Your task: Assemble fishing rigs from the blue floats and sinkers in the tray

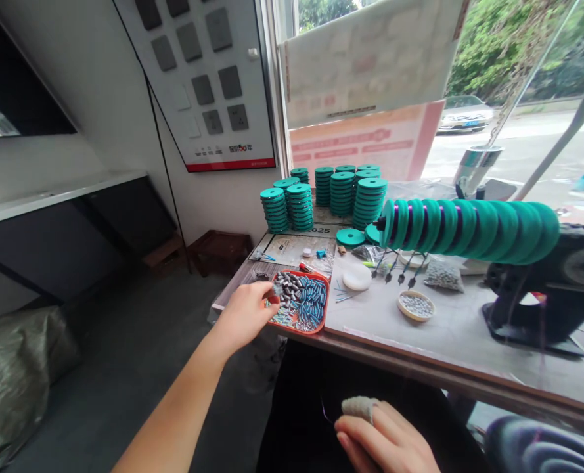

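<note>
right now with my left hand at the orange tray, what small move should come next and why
Probably pinch one of the grey cylinders from the orange tray: the left hand is at its left edge, fingers beside those pieces, while the right hand appears to hold a thin purple line. Whether the left fingers grip something is unclear.

The person's left hand point(249, 312) hangs over the left edge of an orange tray point(315, 330) of blue and grey pieces point(312, 301). In front of the table point(370, 323), the right hand point(390, 437) (one finger, I notice, wears a pale wrap point(359, 407)) sits beside a thin purple strand point(324, 410). Teal spools point(341, 196) stand stacked behind; a teal row point(469, 230) juts from a black machine point(523, 292).
</note>
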A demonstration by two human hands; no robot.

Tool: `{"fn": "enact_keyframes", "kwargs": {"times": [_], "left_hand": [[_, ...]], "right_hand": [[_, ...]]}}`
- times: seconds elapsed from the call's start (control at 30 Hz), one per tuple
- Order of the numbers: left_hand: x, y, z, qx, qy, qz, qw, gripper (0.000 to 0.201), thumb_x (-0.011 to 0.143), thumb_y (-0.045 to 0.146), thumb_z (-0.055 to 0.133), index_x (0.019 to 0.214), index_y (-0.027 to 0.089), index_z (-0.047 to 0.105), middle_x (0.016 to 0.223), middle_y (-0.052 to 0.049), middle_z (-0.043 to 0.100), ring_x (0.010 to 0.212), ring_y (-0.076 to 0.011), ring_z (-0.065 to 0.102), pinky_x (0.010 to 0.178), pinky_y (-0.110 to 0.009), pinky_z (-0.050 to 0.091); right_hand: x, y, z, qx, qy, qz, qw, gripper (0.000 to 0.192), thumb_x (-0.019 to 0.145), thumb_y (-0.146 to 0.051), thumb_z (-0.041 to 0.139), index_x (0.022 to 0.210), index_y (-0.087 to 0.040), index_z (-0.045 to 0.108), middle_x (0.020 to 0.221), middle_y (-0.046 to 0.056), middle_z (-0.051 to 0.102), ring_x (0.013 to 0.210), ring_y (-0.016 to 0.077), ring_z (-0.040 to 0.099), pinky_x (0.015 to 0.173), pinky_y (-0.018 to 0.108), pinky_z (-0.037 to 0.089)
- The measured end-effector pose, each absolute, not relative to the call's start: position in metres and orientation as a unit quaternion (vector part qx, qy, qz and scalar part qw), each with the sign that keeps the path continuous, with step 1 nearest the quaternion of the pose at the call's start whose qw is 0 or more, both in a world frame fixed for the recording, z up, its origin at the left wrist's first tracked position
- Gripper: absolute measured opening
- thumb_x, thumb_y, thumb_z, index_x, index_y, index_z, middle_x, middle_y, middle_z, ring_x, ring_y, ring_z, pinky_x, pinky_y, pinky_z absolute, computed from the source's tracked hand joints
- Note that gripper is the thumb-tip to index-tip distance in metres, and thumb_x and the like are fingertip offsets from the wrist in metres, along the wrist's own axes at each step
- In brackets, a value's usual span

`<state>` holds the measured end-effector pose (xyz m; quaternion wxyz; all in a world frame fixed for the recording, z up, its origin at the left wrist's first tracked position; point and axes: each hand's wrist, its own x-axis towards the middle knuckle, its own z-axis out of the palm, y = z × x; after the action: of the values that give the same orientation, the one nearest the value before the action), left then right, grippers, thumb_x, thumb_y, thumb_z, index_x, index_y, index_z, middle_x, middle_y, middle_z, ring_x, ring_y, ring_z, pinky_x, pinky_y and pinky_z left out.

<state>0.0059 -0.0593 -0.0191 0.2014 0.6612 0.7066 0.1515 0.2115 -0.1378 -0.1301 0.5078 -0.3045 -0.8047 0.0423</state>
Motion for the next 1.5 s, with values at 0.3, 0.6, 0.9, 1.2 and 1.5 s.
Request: {"fn": "enact_keyframes", "kwargs": {"times": [0.3,0.6,0.9,1.2,1.5], "left_hand": [[0.04,-0.154,-0.087,0.322,0.631,0.382,0.594,0.04,0.054,0.025,0.073,0.088,0.017,0.053,0.07,0.003,0.058,0.062,0.002,0.051,0.06,-0.006,0.041],[0.052,-0.158,-0.101,0.248,0.615,0.434,0.61,0.052,0.052,0.031,0.077,0.094,0.02,0.05,0.066,0.005,0.057,0.057,0.0043,0.05,0.059,-0.004,0.041],[0.053,-0.161,-0.103,0.242,0.619,0.444,0.601,0.053,0.051,0.031,0.077,0.095,0.021,0.05,0.064,0.006,0.055,0.056,0.0049,0.049,0.058,-0.003,0.041],[0.054,-0.16,-0.104,0.245,0.62,0.446,0.597,0.053,0.051,0.032,0.077,0.095,0.021,0.05,0.065,0.005,0.055,0.057,0.0044,0.05,0.057,-0.003,0.04],[0.053,-0.16,-0.099,0.249,0.623,0.45,0.59,0.052,0.051,0.025,0.076,0.095,0.019,0.049,0.064,0.005,0.056,0.058,0.0035,0.051,0.059,-0.003,0.042]], "right_hand": [[0.209,-0.142,-0.132,-0.282,-0.818,0.032,0.501,0.015,0.084,-0.012,0.046,0.073,-0.016,0.054,0.061,0.002,0.052,0.058,0.0117,0.043,0.057,0.023,0.036],[0.209,-0.145,-0.131,-0.29,-0.838,0.012,0.462,0.018,0.083,-0.01,0.044,0.069,-0.016,0.054,0.058,0.001,0.048,0.062,0.013,0.044,0.062,0.025,0.033],[0.21,-0.145,-0.134,-0.291,-0.845,0.023,0.448,0.019,0.084,-0.01,0.044,0.068,-0.016,0.053,0.058,0.001,0.047,0.062,0.0132,0.043,0.063,0.026,0.033],[0.209,-0.144,-0.134,-0.285,-0.847,0.018,0.447,0.018,0.084,-0.01,0.044,0.069,-0.016,0.053,0.058,0.001,0.048,0.063,0.0134,0.043,0.063,0.026,0.032],[0.208,-0.145,-0.135,-0.301,-0.84,0.02,0.451,0.02,0.084,-0.01,0.044,0.066,-0.016,0.052,0.058,0.001,0.047,0.061,0.0131,0.04,0.063,0.025,0.031]]}}
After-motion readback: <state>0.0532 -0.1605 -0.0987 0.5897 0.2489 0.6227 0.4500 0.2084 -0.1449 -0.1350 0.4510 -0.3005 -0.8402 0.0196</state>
